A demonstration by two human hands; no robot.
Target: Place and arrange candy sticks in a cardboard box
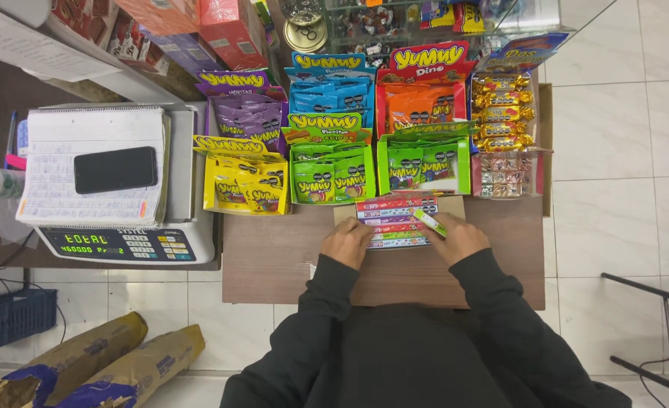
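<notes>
A flat row of thin, colourful candy sticks lies on a piece of cardboard on the brown counter. My left hand rests on the row's lower left edge, fingers curled against the sticks. My right hand is at the row's right end and pinches one green stick, tilted over the others. Both arms are in black sleeves.
Behind the sticks stand open display boxes of sweets: yellow, green, purple, blue, orange, and gold-wrapped candies. A scale with a notebook and black phone sits left. Tiled floor, paper sacks and a blue crate lie below.
</notes>
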